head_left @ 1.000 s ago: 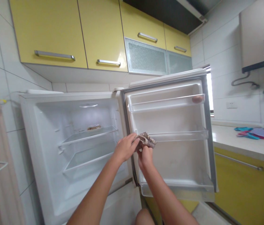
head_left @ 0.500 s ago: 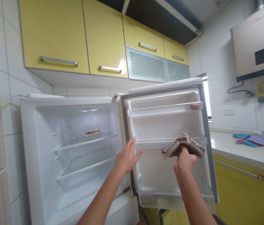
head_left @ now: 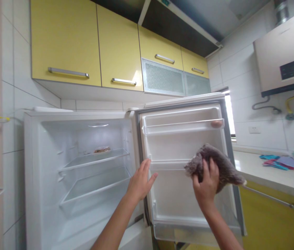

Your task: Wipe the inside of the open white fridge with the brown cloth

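My right hand (head_left: 206, 180) grips a grey-brown fluffy cleaning cloth (head_left: 214, 163) in front of the middle shelf of the open fridge door (head_left: 178, 194). The cloth hides the right part of that middle door shelf (head_left: 168, 166). At the hinge side of the door my left hand (head_left: 141, 180) is open, fingers pointing up and thumb apart, its fingertips by the left end of the same shelf. An egg-like brown object (head_left: 216, 123) sits in the top door shelf (head_left: 178, 127). Inside the fridge (head_left: 49, 180), a small wrapped package (head_left: 102, 149) lies on the upper glass shelf (head_left: 84, 162).
Yellow wall cabinets (head_left: 66, 41) hang above the fridge. On the right, a white counter (head_left: 256, 172) bears coloured cloths or bags (head_left: 290, 163). A water heater (head_left: 287, 55) is on the right wall. A lower glass shelf (head_left: 89, 185) spans the fridge.
My right hand has turned, its fingers now spread over the cloth. The cloth, folded before, has flopped open to the right and downward. My left hand stays by the hinge side.
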A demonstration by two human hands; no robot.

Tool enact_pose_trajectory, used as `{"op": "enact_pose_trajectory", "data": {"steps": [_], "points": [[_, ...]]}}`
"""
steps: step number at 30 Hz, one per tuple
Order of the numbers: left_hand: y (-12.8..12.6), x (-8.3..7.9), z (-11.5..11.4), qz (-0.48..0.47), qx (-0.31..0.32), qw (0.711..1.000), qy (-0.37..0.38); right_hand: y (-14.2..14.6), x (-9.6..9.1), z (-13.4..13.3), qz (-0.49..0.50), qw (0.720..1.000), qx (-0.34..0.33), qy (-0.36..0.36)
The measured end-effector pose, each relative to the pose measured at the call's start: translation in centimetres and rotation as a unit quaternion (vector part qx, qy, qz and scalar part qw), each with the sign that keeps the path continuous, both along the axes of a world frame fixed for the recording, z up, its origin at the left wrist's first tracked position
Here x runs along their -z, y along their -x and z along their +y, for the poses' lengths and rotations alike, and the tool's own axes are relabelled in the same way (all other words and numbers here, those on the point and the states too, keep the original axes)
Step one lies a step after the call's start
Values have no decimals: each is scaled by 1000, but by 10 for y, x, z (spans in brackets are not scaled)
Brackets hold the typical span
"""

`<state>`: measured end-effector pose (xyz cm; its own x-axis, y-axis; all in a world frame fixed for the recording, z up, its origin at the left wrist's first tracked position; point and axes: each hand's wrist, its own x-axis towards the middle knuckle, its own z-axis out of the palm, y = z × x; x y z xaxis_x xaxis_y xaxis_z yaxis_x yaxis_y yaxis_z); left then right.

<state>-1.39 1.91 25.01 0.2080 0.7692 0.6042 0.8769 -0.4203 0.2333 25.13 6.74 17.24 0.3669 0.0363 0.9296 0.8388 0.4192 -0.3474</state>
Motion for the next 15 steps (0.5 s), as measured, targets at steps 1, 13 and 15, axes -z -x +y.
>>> {"op": "enact_pose_trajectory", "data": {"steps": [1, 13, 15], "points": [[0, 0, 0, 0, 0, 1000, 1, 8, 0, -2, -56, 998, 0, 11], [9, 4, 14, -96, 23, 994, 56, 107, -45, 0, -382, 924, -10, 23], [12, 6, 18, -135, 47, 989, 46, 115, -48, 3, -387, 922, -2, 16]]}}
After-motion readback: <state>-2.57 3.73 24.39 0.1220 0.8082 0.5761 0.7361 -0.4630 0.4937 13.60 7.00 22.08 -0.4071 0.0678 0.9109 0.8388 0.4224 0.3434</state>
